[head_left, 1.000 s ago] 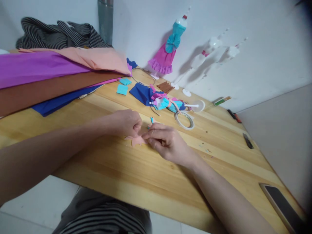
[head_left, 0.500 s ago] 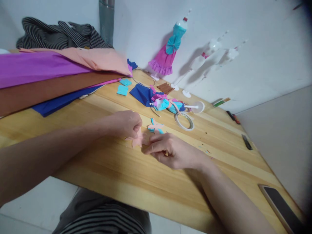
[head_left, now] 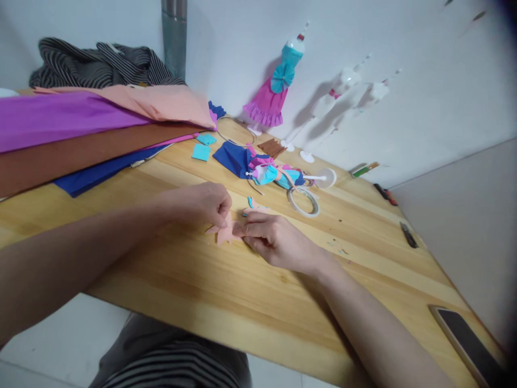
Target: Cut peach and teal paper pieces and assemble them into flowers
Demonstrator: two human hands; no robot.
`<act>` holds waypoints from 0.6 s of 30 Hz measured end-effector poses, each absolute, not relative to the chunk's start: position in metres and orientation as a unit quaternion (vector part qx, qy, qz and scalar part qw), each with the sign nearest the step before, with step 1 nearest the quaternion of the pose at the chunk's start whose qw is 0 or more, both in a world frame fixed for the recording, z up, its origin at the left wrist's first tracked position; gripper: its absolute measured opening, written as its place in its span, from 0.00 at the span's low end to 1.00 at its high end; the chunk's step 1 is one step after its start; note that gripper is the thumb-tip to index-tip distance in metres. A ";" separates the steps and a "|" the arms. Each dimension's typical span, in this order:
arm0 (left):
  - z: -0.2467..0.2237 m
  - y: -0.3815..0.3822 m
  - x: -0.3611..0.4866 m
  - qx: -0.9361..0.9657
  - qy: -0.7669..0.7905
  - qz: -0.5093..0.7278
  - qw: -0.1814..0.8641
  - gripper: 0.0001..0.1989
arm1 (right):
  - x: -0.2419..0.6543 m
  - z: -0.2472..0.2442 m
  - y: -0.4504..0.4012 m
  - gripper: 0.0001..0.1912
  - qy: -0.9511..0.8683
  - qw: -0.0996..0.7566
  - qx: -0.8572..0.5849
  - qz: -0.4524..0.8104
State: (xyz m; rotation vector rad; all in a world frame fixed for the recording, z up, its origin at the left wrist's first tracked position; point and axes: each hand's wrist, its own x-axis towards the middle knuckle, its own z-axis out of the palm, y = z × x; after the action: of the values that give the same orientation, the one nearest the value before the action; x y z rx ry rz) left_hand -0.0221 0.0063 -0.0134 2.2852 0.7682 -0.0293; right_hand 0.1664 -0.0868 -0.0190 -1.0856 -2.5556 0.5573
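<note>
A peach paper flower (head_left: 224, 235) with several petals lies flat on the table between my hands. Curled in a pinch, my left hand (head_left: 212, 203) holds its upper part. From the other side my right hand (head_left: 271, 237) has its closed fingertips on the right-hand petal and covers part of it. Just beyond the right fingers rests a second flower (head_left: 254, 206) of peach and turquoise paper, partly hidden by that hand.
Behind them are a tape roll (head_left: 304, 202), a doll figure in turquoise paper (head_left: 266, 175) lying down, and a navy paper piece (head_left: 232, 159). Coloured paper sheets (head_left: 81, 116) stack at the left. Dressed figure (head_left: 278, 81) stands by the wall; a phone (head_left: 464, 339) lies right.
My right hand has moved slightly up and left, bringing its fingertips onto the peach flower's petal. It now covers more of the turquoise-edged flower. My left hand stays on the peach flower.
</note>
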 end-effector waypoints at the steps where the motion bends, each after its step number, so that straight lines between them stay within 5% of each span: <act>1: -0.013 0.008 -0.023 0.880 0.297 -0.003 0.370 0.04 | 0.166 -0.019 -0.087 0.14 -0.892 0.152 -0.379 0.194; 7: -0.012 0.019 -0.023 0.863 0.315 0.039 0.393 0.08 | 0.166 -0.016 -0.088 0.13 -0.892 0.157 -0.375 0.198; 12: -0.014 0.020 -0.018 0.847 0.359 0.171 0.352 0.11 | 0.179 -0.008 -0.084 0.11 -0.819 0.246 -0.488 0.172; 18: -0.020 0.011 -0.013 0.817 0.381 0.264 0.343 0.18 | 0.202 -0.015 -0.069 0.07 -0.777 0.177 -0.595 0.108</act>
State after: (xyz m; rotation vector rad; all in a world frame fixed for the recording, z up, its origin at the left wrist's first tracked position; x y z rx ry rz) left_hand -0.0129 0.0111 -0.0203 2.1235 0.9901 0.6852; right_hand 0.2024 -0.0692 -0.0153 -1.6827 -2.1978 0.3053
